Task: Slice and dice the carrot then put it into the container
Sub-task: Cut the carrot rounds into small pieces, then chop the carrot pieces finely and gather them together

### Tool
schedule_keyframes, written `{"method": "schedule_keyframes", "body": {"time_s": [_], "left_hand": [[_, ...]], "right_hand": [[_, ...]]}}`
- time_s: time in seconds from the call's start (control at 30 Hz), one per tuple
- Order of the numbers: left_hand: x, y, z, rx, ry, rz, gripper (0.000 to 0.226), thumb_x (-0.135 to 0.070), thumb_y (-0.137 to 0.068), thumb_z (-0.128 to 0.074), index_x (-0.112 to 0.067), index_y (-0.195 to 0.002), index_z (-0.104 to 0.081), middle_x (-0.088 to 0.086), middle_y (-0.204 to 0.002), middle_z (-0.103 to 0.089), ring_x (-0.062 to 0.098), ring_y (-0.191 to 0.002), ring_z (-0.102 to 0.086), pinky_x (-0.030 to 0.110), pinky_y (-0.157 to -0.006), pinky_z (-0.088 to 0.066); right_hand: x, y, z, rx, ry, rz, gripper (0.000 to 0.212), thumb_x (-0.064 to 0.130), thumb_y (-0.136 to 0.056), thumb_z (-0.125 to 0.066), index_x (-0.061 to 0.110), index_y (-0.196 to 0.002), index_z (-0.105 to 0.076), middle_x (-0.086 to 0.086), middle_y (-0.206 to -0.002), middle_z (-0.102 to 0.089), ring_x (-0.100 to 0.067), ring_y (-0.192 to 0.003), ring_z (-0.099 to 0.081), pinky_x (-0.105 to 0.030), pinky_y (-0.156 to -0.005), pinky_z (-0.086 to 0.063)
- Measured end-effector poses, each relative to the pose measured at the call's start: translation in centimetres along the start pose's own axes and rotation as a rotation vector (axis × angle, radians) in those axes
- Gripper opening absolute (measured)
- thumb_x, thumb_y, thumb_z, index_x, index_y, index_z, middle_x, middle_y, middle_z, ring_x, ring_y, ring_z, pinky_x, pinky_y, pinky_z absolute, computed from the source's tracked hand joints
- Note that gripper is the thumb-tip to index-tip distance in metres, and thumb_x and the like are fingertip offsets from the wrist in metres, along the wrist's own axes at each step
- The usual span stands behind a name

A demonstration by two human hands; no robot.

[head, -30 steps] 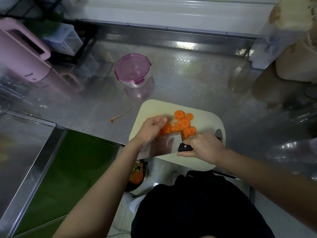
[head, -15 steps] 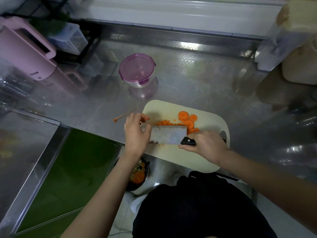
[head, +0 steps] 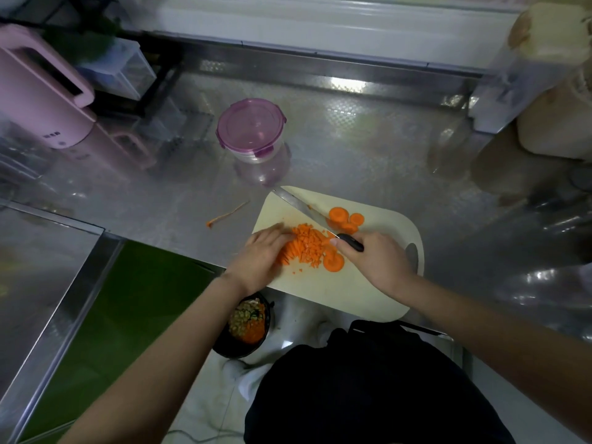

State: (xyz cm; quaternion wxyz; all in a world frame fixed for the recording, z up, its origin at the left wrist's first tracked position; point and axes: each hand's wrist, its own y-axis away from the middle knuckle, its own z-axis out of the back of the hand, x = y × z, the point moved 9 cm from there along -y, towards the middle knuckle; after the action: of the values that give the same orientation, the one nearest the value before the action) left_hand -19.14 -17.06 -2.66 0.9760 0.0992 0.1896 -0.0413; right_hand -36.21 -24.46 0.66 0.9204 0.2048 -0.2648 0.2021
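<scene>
Centrally, diced carrot (head: pixel 306 248): heaped in small orange cubes on the near-left part of the cutting board, between both hands.
Carrot rounds (head: pixel 344 217): uncut slices clustered beyond the blade on the board's far side; one more lies just right of the heap.
Knife (head: pixel 301 205): long blade angled from the board's far-left corner down to a black handle, running just behind the dice.
Right hand (head: pixel 374 261): curled round the knife's handle.
Left hand (head: pixel 262 254): fingers together and fairly straight, pressed against the heap's left flank.
Cutting board (head: pixel 336 290): pale, round-cornered, at the counter's near edge.
Container (head: pixel 251 129): round, clear, purple clip lid on, well beyond the board.
Counter (head: pixel 368 149): reflective steel.
Carrot strip (head: pixel 227 214): thin, lying left of the board.
</scene>
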Motion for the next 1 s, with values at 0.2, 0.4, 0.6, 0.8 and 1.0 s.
{"method": "schedule_keyframes", "body": {"time_s": [0.2,0.4,0.6,0.8,1.0], "left_hand": [[-0.4,-1.3,-0.2,0.126,-0.233,-0.127,0.050,-0.024,-0.087,-0.060,-0.012,-0.134,-0.045,0.011,-0.142,-0.041,0.031,-0.133,-0.035,0.039,-0.105,-0.027],[-0.5,-1.4,-0.5,0.198,-0.312,-0.163,0.046,-0.030,-0.095,-0.048,-0.010,-0.136,-0.040,0.011,-0.148,-0.031,0.027,-0.135,-0.030,0.036,-0.108,-0.024],[-0.8,-0.9,-0.2,0.212,-0.272,-0.137,0.045,-0.032,-0.096,-0.040,-0.006,-0.133,-0.044,0.016,-0.137,-0.040,0.031,-0.127,-0.039,0.039,-0.104,-0.031],[-0.7,0.1,-0.4,0.078,-0.160,0.041,0.040,-0.028,-0.095,-0.048,-0.003,-0.127,-0.047,0.016,-0.127,-0.045,0.030,-0.114,-0.045,0.044,-0.099,-0.040],[-0.2,0.3,-0.2,-0.011,-0.157,0.293,0.069,-0.056,-0.086,-0.050,-0.012,-0.138,-0.035,0.006,-0.133,-0.038,0.025,-0.121,-0.037,0.035,-0.102,-0.031]], "right_hand": [[0.4,0.3,-0.6,0.000,-0.025,0.014,0.050,0.057,-0.089,-0.050,0.022,-0.055,-0.040,0.004,-0.050,-0.043,-0.017,-0.051,-0.045,-0.030,-0.047,-0.027],[0.1,0.4,-0.8,0.001,-0.079,-0.006,0.052,0.054,-0.089,-0.053,0.023,-0.051,-0.036,0.005,-0.047,-0.037,-0.012,-0.046,-0.039,-0.030,-0.046,-0.023],[-0.5,0.3,-0.8,-0.001,-0.084,-0.008,0.051,0.055,-0.088,-0.052,0.020,-0.053,-0.040,0.004,-0.046,-0.038,-0.013,-0.046,-0.040,-0.030,-0.045,-0.023],[-0.7,0.4,-1.0,0.006,-0.093,-0.005,0.049,0.056,-0.088,-0.052,0.021,-0.054,-0.043,0.006,-0.047,-0.039,-0.013,-0.046,-0.041,-0.029,-0.046,-0.023],[-0.7,0.5,-1.0,0.000,-0.099,0.001,0.051,0.056,-0.087,-0.053,0.021,-0.053,-0.042,0.005,-0.046,-0.039,-0.012,-0.045,-0.040,-0.029,-0.046,-0.023]]}}
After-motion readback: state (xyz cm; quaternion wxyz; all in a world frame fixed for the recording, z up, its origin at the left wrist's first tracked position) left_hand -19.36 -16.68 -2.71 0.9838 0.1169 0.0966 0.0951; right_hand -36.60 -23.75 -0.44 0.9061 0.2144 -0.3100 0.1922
